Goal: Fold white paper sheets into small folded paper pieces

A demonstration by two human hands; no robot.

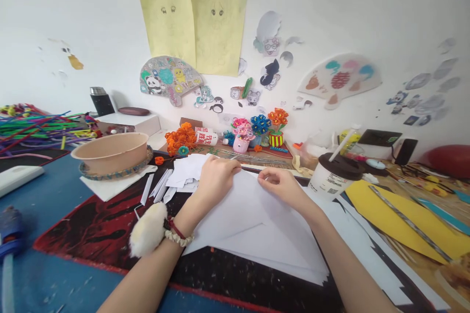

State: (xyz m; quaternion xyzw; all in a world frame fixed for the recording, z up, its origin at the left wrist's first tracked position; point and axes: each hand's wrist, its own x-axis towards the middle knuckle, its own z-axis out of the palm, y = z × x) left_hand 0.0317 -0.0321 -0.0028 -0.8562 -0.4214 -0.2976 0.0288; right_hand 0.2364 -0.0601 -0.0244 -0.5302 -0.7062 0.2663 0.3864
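White paper sheets [253, 220] lie in front of me on a black and red mat [95, 225]. My left hand [217, 176] is closed at the far edge of the top sheet, its fingers pinching the paper. At the far right part of the same sheet, the curled thumb and fingers of my right hand [281, 183] close on the edge. The upper sheet bends up a little between the hands. Left of my left hand sit cut and folded white paper pieces [185, 171]. A fluffy white and yellow ornament [149, 230] hangs by my left wrist.
A beige bowl [110, 154] stands at left, near colourful pipe cleaners [40, 127]. At right are a lidded cup [334, 176] with a straw, yellow card [411, 215] and cut white paper [370, 244]. Pipe-cleaner flowers [242, 132] line the wall. A blue glue gun [11, 234] lies front left.
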